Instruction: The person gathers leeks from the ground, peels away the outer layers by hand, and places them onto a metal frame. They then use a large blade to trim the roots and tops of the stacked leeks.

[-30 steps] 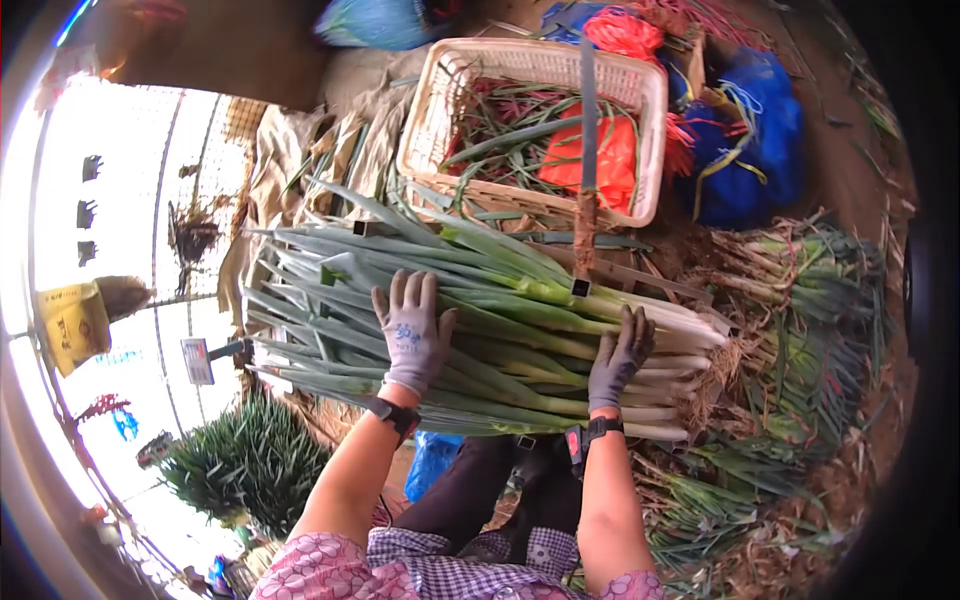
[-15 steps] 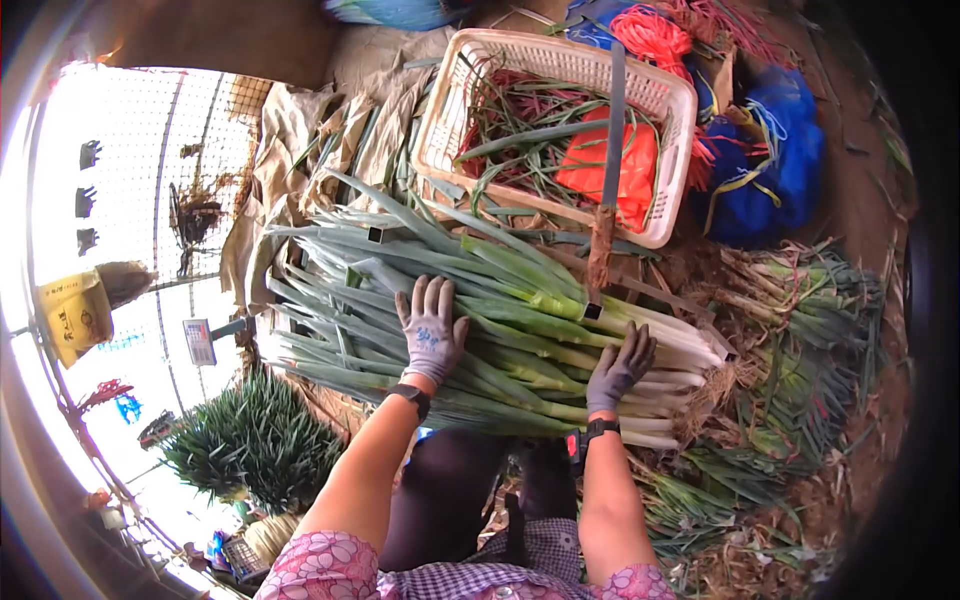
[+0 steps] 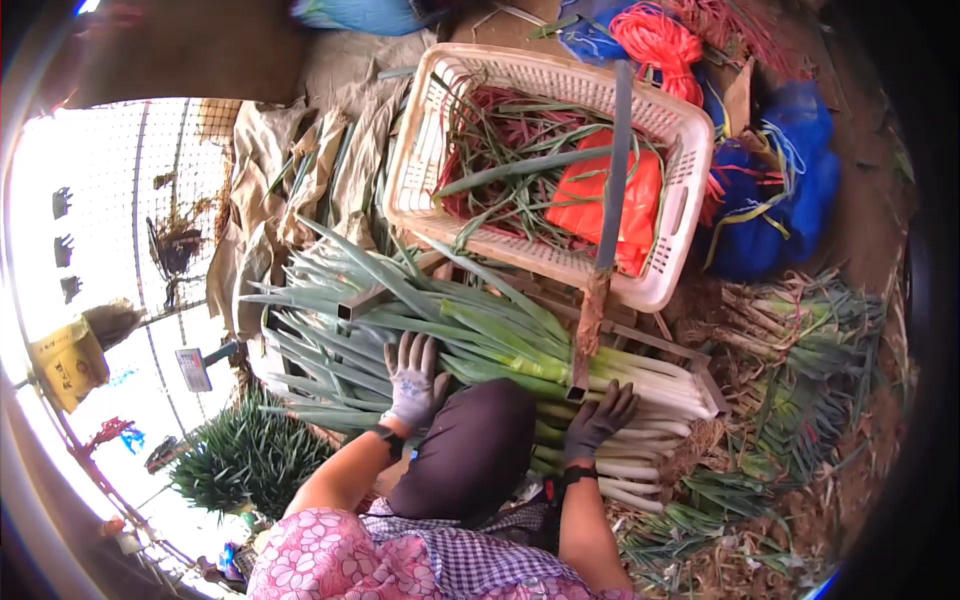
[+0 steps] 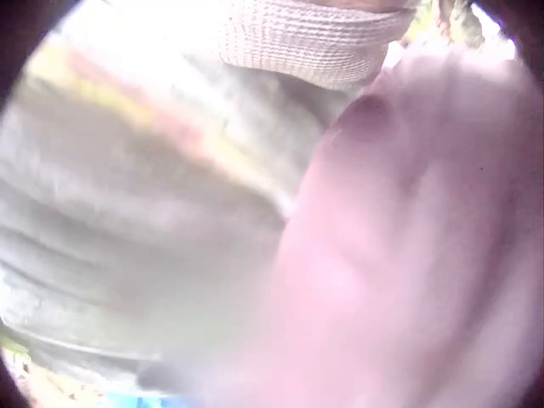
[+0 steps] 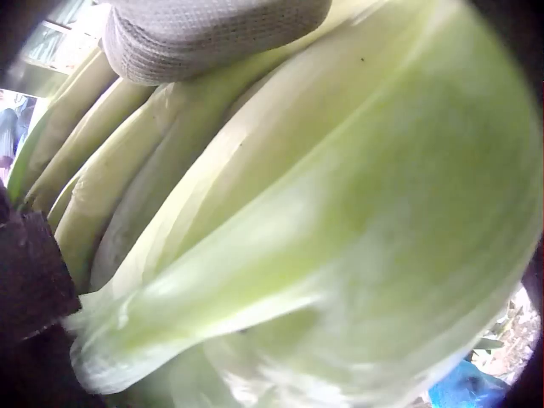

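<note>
A thick bundle of long green onions (image 3: 490, 335) lies across a metal frame (image 3: 615, 165), leaves to the left and white stalks (image 3: 655, 385) with roots to the right. My gloved left hand (image 3: 412, 382) rests on the leaves, fingers straight and spread. On the stalks near the white ends lies my gloved right hand (image 3: 602, 418), its fingers extended. A raised knee in dark trousers (image 3: 470, 440) overlaps the bundle between the hands. Pale green stalks (image 5: 340, 221) fill the right wrist view beneath the glove (image 5: 212, 38). The left wrist view is mostly blurred, with a glove cuff (image 4: 306, 42) at its top.
Beyond the bundle stands a white plastic basket (image 3: 550, 270) holding loose leaves and red plastic (image 3: 605, 195). Blue netting (image 3: 800, 190) and red twine (image 3: 655, 45) lie at the back right. More onions (image 3: 810, 330) are heaped at right, and a dark green pile (image 3: 245, 455) sits at left.
The knee has come up over the near side of the bundle, between the hands. Both hands stay on the onions with fingers extended. The head view has shifted somewhat.
</note>
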Motion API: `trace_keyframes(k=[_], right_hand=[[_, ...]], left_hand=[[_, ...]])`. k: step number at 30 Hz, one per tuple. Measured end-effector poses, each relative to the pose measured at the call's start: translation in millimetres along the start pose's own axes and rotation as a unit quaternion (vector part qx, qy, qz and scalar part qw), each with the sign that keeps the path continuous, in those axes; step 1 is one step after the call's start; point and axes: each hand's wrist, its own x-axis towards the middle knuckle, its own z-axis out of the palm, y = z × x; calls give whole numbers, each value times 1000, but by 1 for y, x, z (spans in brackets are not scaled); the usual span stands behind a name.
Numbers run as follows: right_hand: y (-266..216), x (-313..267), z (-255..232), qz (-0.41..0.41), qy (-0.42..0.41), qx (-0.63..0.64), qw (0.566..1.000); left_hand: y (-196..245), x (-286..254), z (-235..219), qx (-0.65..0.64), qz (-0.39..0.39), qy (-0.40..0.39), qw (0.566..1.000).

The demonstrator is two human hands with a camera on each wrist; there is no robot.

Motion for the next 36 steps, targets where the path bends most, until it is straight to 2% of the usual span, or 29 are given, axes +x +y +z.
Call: trace_keyframes(k=[3, 5, 7, 9, 11, 12, 13, 15, 17, 18, 19, 21, 22, 23, 25, 26, 27, 29, 31, 32, 34, 36], right_hand=[[-2, 1, 1, 9, -2, -14, 1000], [-4, 0, -2, 2, -16, -18, 1000], [-6, 2, -3, 15, -19, -26, 999], [-3, 2, 0, 10, -16, -29, 999], [-2, 1, 2, 3, -17, -32, 999], [-1, 0, 2, 6, -20, -33, 999], [-1, 0, 2, 11, -23, -34, 999], [0, -2, 3, 16, -24, -39, 999], [0, -1, 5, 20, -24, -45, 998], [0, -1, 3, 16, -22, -49, 998], [-2, -1, 3, 12, -18, -53, 998], [-3, -2, 2, 16, -30, -52, 998], [-2, 0, 1, 21, -35, -53, 998], [-1, 1, 4, 24, -32, -56, 998], [1, -2, 4, 28, -40, -46, 998], [0, -4, 4, 34, -44, -51, 997], [1, -5, 5, 34, -41, -46, 998], [1, -4, 5, 37, -37, -48, 997], [2, -4, 13, 14, 2, -63, 998], [5, -6, 16, 16, 5, -62, 998], [21, -18, 35, 22, -14, -88, 996], [18, -21, 29, 31, -56, -129, 990]], left_hand=[[9, 29, -69, -53, 46, -46, 996], [28, 70, -93, -96, 45, 8, 994], [33, 125, -69, -134, 124, -43, 982], [16, 158, -19, -20, 181, -39, 983], [-2, 169, -19, 118, 94, -201, 968], [-13, 180, -31, 102, -2, -407, 908], [-18, 168, -32, 101, -6, -408, 907], [-18, 130, -31, 114, -15, -279, 953], [-9, 97, -38, 56, 15, -138, 989], [-11, 81, -33, 57, 19, -86, 994], [-14, 80, -33, 57, 18, -88, 994], [-18, 74, -33, -31, -54, 8, 998], [-26, 71, -29, -56, -81, -34, 995], [-30, 70, -26, -58, -77, -34, 995], [-34, 63, -23, -38, -130, 28, 990], [-39, 63, -22, -1, -168, 19, 986], [-42, 64, -18, -59, -206, 19, 977], [-48, 66, -5, -132, -220, 12, 967], [-60, 67, 23, -92, -171, 72, 978], [-66, 68, 39, -111, -173, 58, 977], [-70, 77, 68, -129, -176, 63, 974], [-73, 82, 74, -140, -184, 60, 971]])
